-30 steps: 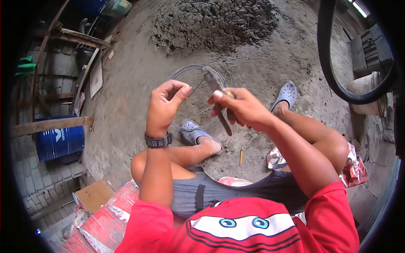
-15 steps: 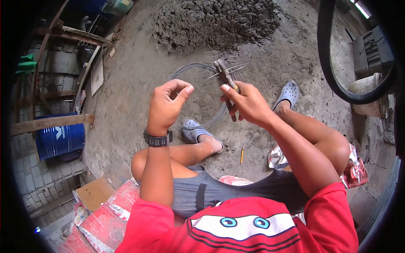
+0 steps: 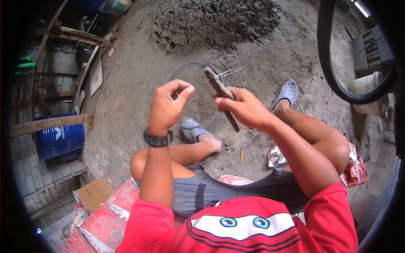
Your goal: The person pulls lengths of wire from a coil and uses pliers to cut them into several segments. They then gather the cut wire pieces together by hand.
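My left hand [image 3: 166,103], with a dark watch on its wrist, is closed in a pinch at the end of a thin wire [image 3: 230,72]. The wire runs right toward the pliers and on past them; near my left fingertips it is faint. My right hand [image 3: 242,106] is wrapped round the handles of worn metal pliers [image 3: 217,84], whose jaws point up and left against the wire. Below both hands, a coil of grey wire [image 3: 179,67] lies on the ground around my left foot in a clog [image 3: 192,130].
A pencil [image 3: 241,155] lies on the ground between my legs. Wet mortar [image 3: 215,23] is heaped ahead. A blue drum [image 3: 61,137] and timber [image 3: 52,125] are at left, red-and-white sacks [image 3: 105,221] beside me, a bucket [image 3: 369,92] and black hose [image 3: 327,55] at right.
My right hand has shifted slightly, and the pliers have tilted with their jaws moving left and down along the wire. My left hand has hardly moved.
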Motion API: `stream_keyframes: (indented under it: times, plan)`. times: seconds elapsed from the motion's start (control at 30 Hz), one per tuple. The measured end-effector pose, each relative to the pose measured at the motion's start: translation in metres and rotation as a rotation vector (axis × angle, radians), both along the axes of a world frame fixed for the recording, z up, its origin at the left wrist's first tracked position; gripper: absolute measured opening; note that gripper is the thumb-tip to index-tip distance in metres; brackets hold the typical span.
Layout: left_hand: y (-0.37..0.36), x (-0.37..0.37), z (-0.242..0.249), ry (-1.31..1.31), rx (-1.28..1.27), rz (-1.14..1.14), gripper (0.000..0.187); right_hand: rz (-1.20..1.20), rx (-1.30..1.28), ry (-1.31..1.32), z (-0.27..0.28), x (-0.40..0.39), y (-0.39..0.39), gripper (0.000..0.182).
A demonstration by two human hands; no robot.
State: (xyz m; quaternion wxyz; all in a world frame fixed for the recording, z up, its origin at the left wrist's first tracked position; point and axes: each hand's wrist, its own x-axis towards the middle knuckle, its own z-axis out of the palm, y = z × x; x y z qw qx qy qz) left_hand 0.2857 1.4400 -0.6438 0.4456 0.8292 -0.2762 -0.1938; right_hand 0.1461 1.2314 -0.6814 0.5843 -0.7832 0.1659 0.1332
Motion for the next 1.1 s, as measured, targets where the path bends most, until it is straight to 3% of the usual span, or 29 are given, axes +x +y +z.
stream_keyframes:
  times: [0.07,0.1,0.17,0.3,0.47,0.6,0.67,0.8,0.9,0.97,1.0,1.07,1.1]
  plan:
    - [0.003,0.006,0.001,0.037,-0.078,0.018,0.016,-0.030,0.500,-0.220,-0.009,-0.004,0.003,0.048]
    - [0.005,0.008,0.001,0.073,-0.158,0.037,0.015,-0.030,0.500,-0.220,-0.005,-0.005,0.004,0.048]
    - [0.009,0.011,0.002,0.106,-0.193,0.028,0.015,-0.140,0.743,-0.060,0.005,-0.004,0.005,0.059]
    - [0.009,0.009,-0.002,0.165,-0.190,0.011,0.017,-0.161,0.758,-0.003,0.002,-0.001,0.009,0.051]
    - [0.007,0.009,-0.002,0.158,-0.174,-0.005,0.017,-0.157,0.441,0.021,-0.011,0.000,0.014,0.029]
    - [0.009,0.010,-0.001,0.143,-0.166,-0.014,0.018,-0.160,0.377,0.032,-0.014,-0.001,0.017,0.027]
    - [0.009,0.010,-0.001,0.136,-0.163,-0.021,0.018,-0.200,0.346,-0.015,-0.020,-0.003,0.020,0.038]
    - [0.008,0.009,0.003,0.146,-0.150,-0.019,0.018,-0.204,0.250,-0.052,-0.011,-0.004,0.021,0.041]
    - [0.010,0.011,0.002,0.132,-0.152,-0.017,0.018,-0.170,0.128,-0.078,-0.009,-0.002,0.024,0.028]
    - [0.011,0.013,-0.001,0.125,-0.146,-0.017,0.018,-0.284,-0.131,-0.171,0.000,-0.003,0.028,0.026]
    - [0.012,0.014,-0.001,0.120,-0.138,-0.018,0.018,-0.284,-0.131,-0.172,-0.003,-0.003,0.026,0.026]
    - [0.015,0.012,0.000,0.062,-0.119,0.001,0.018,-0.295,-0.509,-0.317,-0.011,-0.003,0.018,0.026]
    - [0.014,0.011,0.000,0.005,-0.105,0.020,0.018,-0.276,-0.505,-0.187,-0.010,-0.001,0.013,0.031]
